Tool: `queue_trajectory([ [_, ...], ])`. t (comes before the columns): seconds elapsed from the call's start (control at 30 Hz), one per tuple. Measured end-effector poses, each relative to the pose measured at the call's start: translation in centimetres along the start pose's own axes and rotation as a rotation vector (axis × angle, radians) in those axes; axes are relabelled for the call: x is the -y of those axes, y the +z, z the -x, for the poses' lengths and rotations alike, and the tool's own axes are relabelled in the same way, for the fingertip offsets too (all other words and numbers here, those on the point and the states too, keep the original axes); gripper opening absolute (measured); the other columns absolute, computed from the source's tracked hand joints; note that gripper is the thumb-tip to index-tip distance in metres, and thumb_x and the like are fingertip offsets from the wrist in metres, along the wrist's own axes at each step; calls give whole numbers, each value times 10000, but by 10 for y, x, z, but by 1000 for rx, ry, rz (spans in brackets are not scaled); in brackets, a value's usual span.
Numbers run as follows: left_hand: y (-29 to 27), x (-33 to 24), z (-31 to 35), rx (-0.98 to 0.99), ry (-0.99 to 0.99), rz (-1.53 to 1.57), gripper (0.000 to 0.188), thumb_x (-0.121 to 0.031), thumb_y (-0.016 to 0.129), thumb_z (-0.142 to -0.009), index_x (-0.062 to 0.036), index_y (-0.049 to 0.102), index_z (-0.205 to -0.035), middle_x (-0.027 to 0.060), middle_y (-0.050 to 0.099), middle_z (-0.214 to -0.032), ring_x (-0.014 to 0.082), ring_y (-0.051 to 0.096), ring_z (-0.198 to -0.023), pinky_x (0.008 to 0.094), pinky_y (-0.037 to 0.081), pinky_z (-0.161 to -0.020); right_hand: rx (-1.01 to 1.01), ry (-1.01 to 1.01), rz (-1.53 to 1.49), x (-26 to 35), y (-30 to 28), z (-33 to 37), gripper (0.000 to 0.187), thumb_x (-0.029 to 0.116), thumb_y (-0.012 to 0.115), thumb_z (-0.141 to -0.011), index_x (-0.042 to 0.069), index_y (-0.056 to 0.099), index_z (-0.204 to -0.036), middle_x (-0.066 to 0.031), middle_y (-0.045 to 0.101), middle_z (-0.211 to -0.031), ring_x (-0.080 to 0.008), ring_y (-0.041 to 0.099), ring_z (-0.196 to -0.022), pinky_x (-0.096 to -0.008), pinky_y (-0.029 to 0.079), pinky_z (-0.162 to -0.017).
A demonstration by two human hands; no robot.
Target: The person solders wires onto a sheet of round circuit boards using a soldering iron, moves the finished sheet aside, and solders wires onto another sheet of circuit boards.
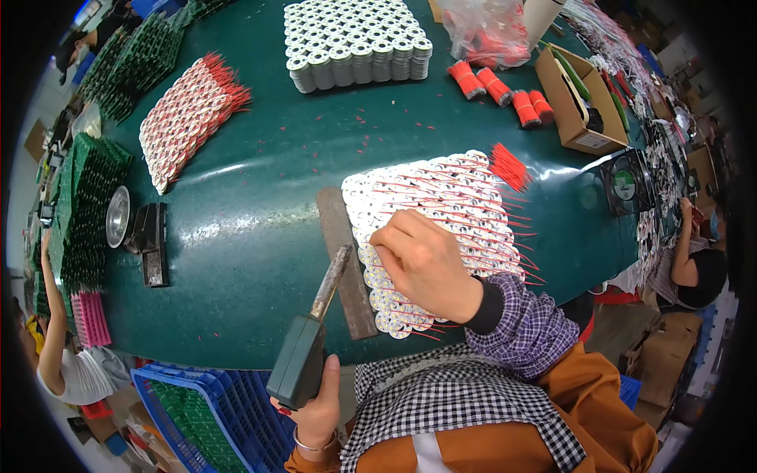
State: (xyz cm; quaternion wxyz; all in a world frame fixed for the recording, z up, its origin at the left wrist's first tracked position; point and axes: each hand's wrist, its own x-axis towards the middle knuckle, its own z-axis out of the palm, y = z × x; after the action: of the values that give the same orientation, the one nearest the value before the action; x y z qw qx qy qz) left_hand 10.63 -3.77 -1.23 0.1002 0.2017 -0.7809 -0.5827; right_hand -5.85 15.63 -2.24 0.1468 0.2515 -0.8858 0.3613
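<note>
My left hand (317,406) grips the dark green handle of a soldering iron (307,339); its metal tip points up over a flat metal strip (345,260) on the green table (236,236). My right hand (422,264) rests with closed fingertips on a sheet of round white circuit discs with thin red wires (449,213), pressing near its left edge. What the fingertips pinch is hidden.
A second batch of wired discs (189,118) lies at the far left, white discs in rows (355,43) at the back, red wire bundles (497,87) and a cardboard box (579,98) at the right. A blue crate (205,410) sits below. Other people work at both sides.
</note>
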Motion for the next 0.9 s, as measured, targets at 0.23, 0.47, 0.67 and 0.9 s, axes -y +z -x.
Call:
queue_trajectory([
  [0.23,8,8,-4,29,-7,-19,369,22,778,-862,46,661,-1211,90,704,-1026,118,639,-733,261,512,-588,10,41,-21,-6,7,3,94,-23,720,-800,32,667,-856,-88,588,-805,-274,624,-735,-382,508,-631],
  [0.47,9,9,-6,58,-19,-27,351,16,792,-849,47,666,-1176,88,703,-1019,119,637,-727,263,514,-591,30,22,16,-6,5,2,92,-22,719,-801,32,667,-854,-86,572,-795,-269,618,-746,-391,501,-623],
  [0.67,12,0,-8,59,-14,-81,362,7,793,-842,55,669,-1179,90,704,-1018,135,656,-808,286,536,-666,46,19,21,-6,6,3,85,-15,721,-803,28,662,-848,-86,563,-798,-265,612,-749,-391,495,-620],
  [0.9,13,5,-5,26,117,-97,324,34,757,-863,56,658,-1170,96,682,-989,131,635,-732,278,508,-598,52,23,34,-7,4,3,80,-2,723,-803,27,662,-846,-88,562,-797,-266,613,-754,-392,494,-624],
])
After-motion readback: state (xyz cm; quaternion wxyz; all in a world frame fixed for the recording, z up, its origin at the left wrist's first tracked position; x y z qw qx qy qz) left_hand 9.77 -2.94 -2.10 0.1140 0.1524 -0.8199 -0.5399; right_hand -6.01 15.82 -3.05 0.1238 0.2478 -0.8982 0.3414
